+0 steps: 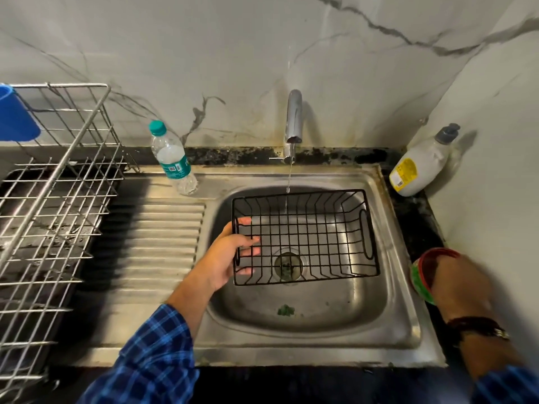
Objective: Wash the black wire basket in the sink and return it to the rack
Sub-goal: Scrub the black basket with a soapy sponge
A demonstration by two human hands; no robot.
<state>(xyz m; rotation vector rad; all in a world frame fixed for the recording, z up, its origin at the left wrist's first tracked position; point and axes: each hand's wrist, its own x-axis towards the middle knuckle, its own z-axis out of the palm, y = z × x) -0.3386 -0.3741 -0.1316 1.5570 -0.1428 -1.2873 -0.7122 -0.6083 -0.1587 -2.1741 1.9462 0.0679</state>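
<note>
Black wire basket (305,235): 9 o'clock end gripped by left hand (224,258), rinsed under tap (293,121); scrubbing and return to rack (58,199) judged outstanding. Right hand (458,281) blurred, grip cannot be told.

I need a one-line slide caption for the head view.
Left hand holds the black wire basket under the running tap over the sink.

Txt on bottle (172,158) & dispenser (420,167) labels illegible.

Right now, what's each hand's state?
Left hand: grips the black wire basket by its left end.
Right hand: blurred beside a red-and-green container; grip cannot be told.
</note>
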